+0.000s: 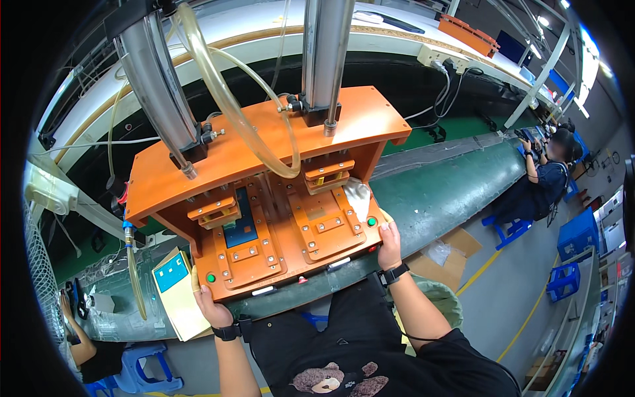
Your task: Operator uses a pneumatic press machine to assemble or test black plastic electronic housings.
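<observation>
Step in hand (judged): both hands set at the front corners of the orange press (pixel 289 258), next to its controls. Next move, if the controls are to be used, calls for a fingertip on each button and both hands clear of the heads.

Left hand (pixel 210 309): at left front corner, fingers partly bent, laid along the base's side and touching it. Left green button (pixel 211 278) just inward of these fingers, apparently not covered. Firm grip or mere rest: cannot tell.

Right hand (pixel 390 243): at right front corner, fingers loosely curved against the edge, nothing loose visible in them. Right green button (pixel 372 221) just inward of the fingertips; pressure on it not discernible.

Blue panel (pixel 242 221): in the left nest, beyond the left fingers and inward, partly hidden by the left press head (pixel 215 215). Right nest (pixel 322 225): inward of the right fingers, no blue panel visible in it. White cloth (pixel 358 198): beyond the right fingertips, beside that nest.

Second blue panel (pixel 172 272): outward of the left fingers, on pale yellow sheets (pixel 182 314).

Farther: two metal cylinders (pixel 153 86) above the press, well beyond both hands; seated co-worker (pixel 546 169) far off beyond the right hand.
</observation>
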A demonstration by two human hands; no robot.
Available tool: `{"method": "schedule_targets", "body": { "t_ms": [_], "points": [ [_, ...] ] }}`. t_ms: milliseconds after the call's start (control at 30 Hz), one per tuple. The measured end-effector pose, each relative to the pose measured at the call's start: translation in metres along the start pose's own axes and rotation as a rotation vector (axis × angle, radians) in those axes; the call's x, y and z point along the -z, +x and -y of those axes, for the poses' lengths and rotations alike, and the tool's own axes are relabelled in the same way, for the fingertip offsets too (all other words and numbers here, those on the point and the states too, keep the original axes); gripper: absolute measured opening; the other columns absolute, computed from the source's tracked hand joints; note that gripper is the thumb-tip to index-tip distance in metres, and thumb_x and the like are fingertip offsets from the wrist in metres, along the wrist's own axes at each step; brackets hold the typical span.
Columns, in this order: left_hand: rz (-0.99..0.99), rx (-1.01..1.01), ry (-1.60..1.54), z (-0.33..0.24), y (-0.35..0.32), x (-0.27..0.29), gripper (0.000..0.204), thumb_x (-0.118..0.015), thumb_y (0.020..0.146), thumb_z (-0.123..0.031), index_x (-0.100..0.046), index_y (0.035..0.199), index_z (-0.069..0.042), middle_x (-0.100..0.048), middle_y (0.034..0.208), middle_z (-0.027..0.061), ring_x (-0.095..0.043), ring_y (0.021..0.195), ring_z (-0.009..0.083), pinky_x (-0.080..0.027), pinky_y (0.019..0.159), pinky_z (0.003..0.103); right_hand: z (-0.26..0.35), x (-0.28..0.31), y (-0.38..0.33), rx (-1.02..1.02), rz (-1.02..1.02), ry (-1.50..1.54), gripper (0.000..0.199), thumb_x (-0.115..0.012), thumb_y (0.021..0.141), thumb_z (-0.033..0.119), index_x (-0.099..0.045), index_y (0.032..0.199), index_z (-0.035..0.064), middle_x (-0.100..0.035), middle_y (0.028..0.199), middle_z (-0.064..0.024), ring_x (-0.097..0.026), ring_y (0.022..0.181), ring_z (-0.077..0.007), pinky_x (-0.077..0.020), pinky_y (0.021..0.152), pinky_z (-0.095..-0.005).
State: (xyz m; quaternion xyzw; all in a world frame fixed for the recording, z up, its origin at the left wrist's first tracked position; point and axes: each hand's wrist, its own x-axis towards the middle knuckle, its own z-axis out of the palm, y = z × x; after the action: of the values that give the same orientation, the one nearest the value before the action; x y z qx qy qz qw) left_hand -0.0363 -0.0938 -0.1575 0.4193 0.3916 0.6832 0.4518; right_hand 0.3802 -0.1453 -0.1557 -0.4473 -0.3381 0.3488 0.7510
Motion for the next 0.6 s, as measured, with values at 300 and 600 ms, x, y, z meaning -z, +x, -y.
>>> {"method": "schedule_targets", "body": {
  "t_ms": [300, 600],
  "points": [
    [0.006, -0.012, 0.004, -0.006, -0.0003, -0.0073, 0.046, -0.04, 0.102, -0.019, -0.04, 0.142, 0.003, -0.052, 0.134, 0.0154, -0.051, 0.123, 0.0224, -0.037, 0.107, 0.034, 0.0056, -0.0024, -0.0008, 0.013, 0.01, -0.018, 0.046, -0.049, 0.098, 0.018, -0.043, 0.137, -0.0049, -0.057, 0.128, -0.0112, -0.053, 0.117, -0.0148, -0.0397, 0.102, -0.0282],
    [0.017, -0.03, 0.092, -0.0084, 0.0, -0.0068, 0.048, -0.037, 0.102, -0.022, -0.04, 0.141, 0.005, -0.051, 0.135, 0.0161, -0.052, 0.123, 0.0232, -0.038, 0.106, 0.035, 0.0058, -0.0053, -0.0025, -0.002, 0.016, -0.019, 0.048, -0.045, 0.099, 0.022, -0.041, 0.138, -0.005, -0.055, 0.13, -0.0109, -0.052, 0.119, -0.0149, -0.0382, 0.103, -0.0288]
  ]
}}
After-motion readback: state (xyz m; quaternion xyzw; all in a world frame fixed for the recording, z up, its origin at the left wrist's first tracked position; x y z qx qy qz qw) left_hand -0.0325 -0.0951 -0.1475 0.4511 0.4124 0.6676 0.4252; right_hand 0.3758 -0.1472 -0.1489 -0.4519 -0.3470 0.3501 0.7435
